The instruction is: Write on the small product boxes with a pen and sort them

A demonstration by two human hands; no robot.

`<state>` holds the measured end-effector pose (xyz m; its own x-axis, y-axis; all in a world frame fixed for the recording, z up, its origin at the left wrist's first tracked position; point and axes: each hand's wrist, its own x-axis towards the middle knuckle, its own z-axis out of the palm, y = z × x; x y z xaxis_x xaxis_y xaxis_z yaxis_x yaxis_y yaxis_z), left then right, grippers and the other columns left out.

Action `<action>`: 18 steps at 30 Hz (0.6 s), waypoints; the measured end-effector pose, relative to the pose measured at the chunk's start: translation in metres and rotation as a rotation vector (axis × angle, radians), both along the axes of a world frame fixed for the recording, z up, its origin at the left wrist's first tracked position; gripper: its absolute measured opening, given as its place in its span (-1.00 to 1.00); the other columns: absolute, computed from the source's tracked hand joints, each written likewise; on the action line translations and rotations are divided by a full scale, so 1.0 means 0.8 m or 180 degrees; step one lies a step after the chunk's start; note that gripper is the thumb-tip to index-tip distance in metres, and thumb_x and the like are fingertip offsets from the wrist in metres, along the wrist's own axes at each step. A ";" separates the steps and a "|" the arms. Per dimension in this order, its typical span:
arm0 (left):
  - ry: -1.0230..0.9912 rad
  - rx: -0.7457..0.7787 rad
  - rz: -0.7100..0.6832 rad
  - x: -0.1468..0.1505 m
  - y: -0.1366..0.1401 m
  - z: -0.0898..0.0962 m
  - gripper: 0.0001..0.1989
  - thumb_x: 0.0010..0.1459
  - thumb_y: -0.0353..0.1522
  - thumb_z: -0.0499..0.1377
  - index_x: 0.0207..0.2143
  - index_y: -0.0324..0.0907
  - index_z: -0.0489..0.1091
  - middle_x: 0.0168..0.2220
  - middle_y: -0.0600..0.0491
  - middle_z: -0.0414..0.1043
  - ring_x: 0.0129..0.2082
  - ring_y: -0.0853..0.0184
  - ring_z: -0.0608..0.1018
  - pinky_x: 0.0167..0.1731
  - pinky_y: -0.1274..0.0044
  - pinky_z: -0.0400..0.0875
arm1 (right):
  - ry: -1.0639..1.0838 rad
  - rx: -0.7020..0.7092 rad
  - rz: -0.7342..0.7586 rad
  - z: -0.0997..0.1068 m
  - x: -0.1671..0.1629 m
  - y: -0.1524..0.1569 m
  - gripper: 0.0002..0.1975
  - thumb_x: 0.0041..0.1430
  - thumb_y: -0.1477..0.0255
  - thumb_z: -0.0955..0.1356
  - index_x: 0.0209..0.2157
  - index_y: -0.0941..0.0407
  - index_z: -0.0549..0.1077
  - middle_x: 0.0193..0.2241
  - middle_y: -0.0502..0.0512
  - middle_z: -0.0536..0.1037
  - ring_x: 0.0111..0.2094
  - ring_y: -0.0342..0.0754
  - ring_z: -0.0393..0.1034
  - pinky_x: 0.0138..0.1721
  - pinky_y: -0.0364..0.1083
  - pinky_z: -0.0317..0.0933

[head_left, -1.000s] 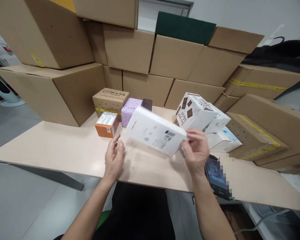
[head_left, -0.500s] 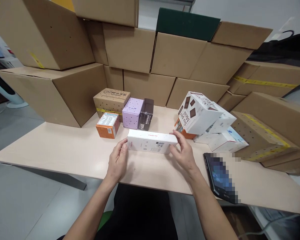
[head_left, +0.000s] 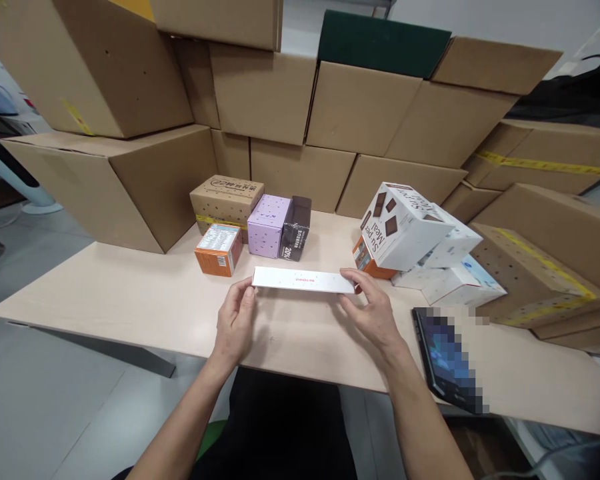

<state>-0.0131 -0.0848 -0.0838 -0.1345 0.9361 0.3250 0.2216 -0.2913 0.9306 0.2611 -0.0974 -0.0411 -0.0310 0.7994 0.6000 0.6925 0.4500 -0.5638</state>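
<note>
A long, flat white box (head_left: 303, 281) with small red print is held level over the table, its narrow side facing me. My left hand (head_left: 236, 320) grips its left end, fingers behind and thumb in front. At the opposite end, my right hand (head_left: 373, 310) pinches it between thumb and fingers. Behind the box stand a purple box (head_left: 265, 230), a dark box (head_left: 296, 230) and a small orange box (head_left: 219, 251). To the right, a white carton with chocolate pictures (head_left: 405, 227) leans on top of another orange box (head_left: 375, 267).
Several large brown cardboard boxes (head_left: 265, 93) form a wall at the back and sides. A printed brown carton (head_left: 227, 200) stands at the table's back left. White boxes (head_left: 460, 283) are piled on the right, and a dark tablet (head_left: 443, 360) lies near the front edge of the table (head_left: 145, 300).
Both hands have tilted the white box, so its printed broad face has turned out of sight and its narrow side now shows. The view has shifted slightly.
</note>
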 end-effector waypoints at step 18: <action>-0.0048 -0.0630 -0.0051 0.008 -0.010 0.020 -0.63 0.21 -0.14 0.16 -0.02 -0.14 0.34 -0.52 0.17 0.32 -0.52 0.40 0.36 -0.51 0.58 0.24 | 0.0070 -0.1111 0.0258 0.002 0.015 -0.004 -0.88 0.21 0.34 0.31 -0.29 0.07 0.44 -0.20 0.11 0.49 -0.31 -0.05 0.40 -0.25 -0.04 0.32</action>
<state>-0.0069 -0.0928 -0.0675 -0.1225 0.9836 0.1324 0.2039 -0.1056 0.9733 0.2728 -0.1006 -0.0396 -0.0928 0.9518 0.2924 0.6483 0.2807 -0.7078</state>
